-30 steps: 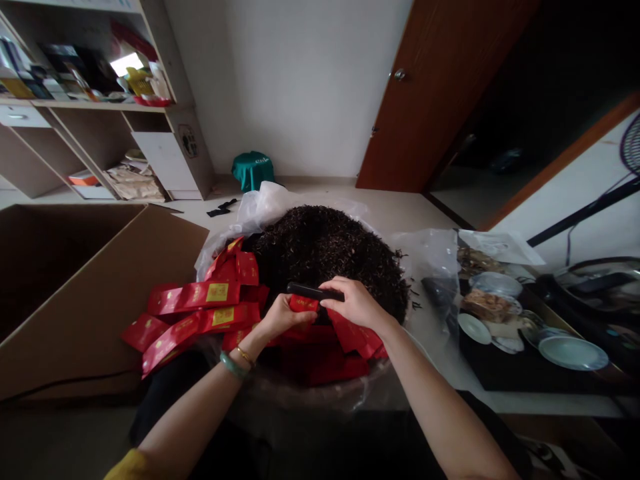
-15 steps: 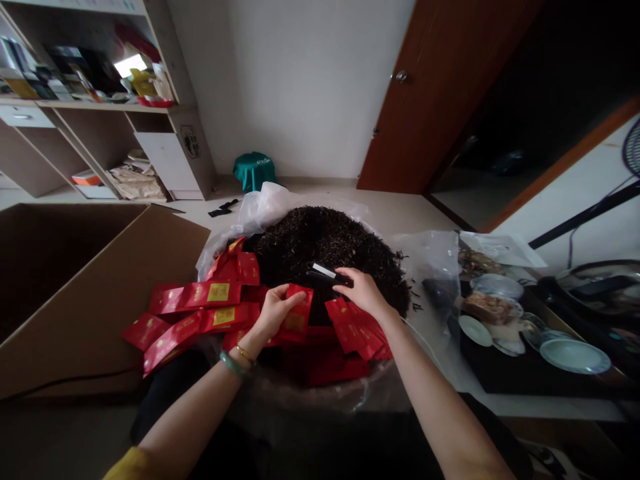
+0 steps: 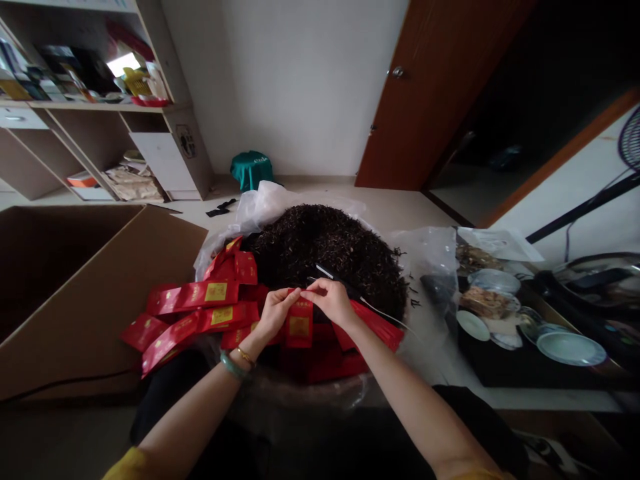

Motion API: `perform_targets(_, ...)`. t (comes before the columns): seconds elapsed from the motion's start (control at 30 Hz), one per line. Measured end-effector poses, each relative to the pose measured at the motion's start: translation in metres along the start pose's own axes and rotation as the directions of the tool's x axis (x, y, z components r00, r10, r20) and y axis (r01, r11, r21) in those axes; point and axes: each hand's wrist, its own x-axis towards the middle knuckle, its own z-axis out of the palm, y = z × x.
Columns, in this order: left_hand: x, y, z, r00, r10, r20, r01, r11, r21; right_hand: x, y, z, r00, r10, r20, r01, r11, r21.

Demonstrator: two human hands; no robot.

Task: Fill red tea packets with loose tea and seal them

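- Background: the wall (image 3: pixel 290 80) and the door (image 3: pixel 400 127) are beyond the heap (image 3: pixel 325 243) of dark leaf. The shelf unit (image 3: pixel 193 147) is beyond it to the left.
- Heap: piled in a clear bag (image 3: pixel 265 203), whose edges spread around it.
- Packet (image 3: pixel 300 323): red with a yellow panel; located at the near side of the heap, roughly upright, panel facing the camera.
- Left hand (image 3: pixel 277 312): near side of the heap; thumb and fingers pinch the upper left corner of the packet.
- Right hand (image 3: pixel 333 301): near side of the heap; fingertips pinch the upper right of the packet.
- Device (image 3: pixel 326 271): black with a pale strip; just behind the right hand, in front of the heap. Whether the remaining fingers retain it cannot be told.
- Cord (image 3: pixel 387 319): white; runs along the near right of the heap.
- Change from half a second ago: the right hand then held the device clear of the packet, and the left hand alone gripped the packet. Both hands now meet at its top edge.
- Loose packets (image 3: pixel 195 297): stacked left of the heap; arrangement unchanged.
- Carton (image 3: pixel 145 287): open, farther left of the heap.
- Dishes (image 3: pixel 570 348): right of the heap, on a black mat (image 3: pixel 500 370).
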Motion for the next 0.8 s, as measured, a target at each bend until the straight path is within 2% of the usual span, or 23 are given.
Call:
perform_targets(0.23,-0.002,0.005,0.002,0.995,-0.025,0.099,0.030,0.998,-0.046,0.000,-0.002,-0.010,0.994,0.107,0.034,-0.110,0.988,0.107)
perform_targets(0.37,0.002,-0.001,-0.004,0.995,-0.023,0.097,0.029,0.998,-0.055,0.001,-0.001,-0.016,0.990,0.118,0.080,-0.129,0.982,0.137)
perform_targets(0.43,0.005,-0.005,-0.007,0.990,-0.042,0.134,0.050,0.997,-0.056,0.001,0.000,-0.018,0.988,0.140,0.069,-0.149,0.978,0.149)
perform_targets(0.57,0.004,-0.009,-0.009,0.938,-0.128,0.322,0.122,0.992,0.038,0.001,0.002,-0.020,0.965,0.261,-0.021,-0.248,0.938,0.243)
perform_targets(0.63,0.002,-0.009,-0.007,0.917,-0.184,0.354,0.151,0.982,0.116,0.001,0.001,-0.021,0.951,0.305,-0.044,-0.270,0.895,0.354)
perform_targets(0.7,0.002,-0.007,-0.006,0.934,-0.163,0.318,0.139,0.986,0.097,0.002,-0.001,-0.023,0.955,0.295,-0.036,-0.247,0.853,0.461)
perform_targets(0.77,0.004,-0.004,-0.007,0.983,0.000,0.183,0.013,0.997,-0.073,0.003,-0.001,-0.029,0.966,0.257,-0.038,-0.201,0.831,0.519)
perform_targets(0.8,0.006,-0.002,-0.009,0.991,0.117,0.065,-0.103,0.978,-0.182,0.004,0.001,-0.034,0.967,0.250,-0.044,-0.193,0.838,0.511)
